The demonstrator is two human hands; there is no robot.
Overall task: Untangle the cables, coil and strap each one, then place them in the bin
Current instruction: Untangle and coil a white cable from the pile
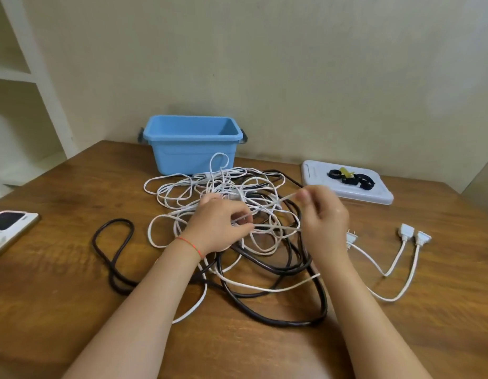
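My two forearms reach in from the near edge of the table [73,269]. A black cable [278,321] lies nearest, looping across the table centre, with one long loop running out toward the left edge. White cable [182,198] is tangled over and through it, in a heap from the centre toward the far edge.

My left hand [218,225] sits on top of the heap, fingers curled, pinching a white strand. A red thread circles its wrist. My right hand [323,214] is raised just right of the heap, thumb and fingertips pinching the same kind of white strand, which runs taut between the two hands.

Right of the right hand, white plugs [407,233] lie flat near the right edge, their leads curving back toward the near side.

At the left edge lies a phone [10,225].

At the far right corner a white lid [379,192] carries several black straps [352,179].

At the far edge, behind the heap, stands the blue bin [193,149], upright; no cable shows inside it.
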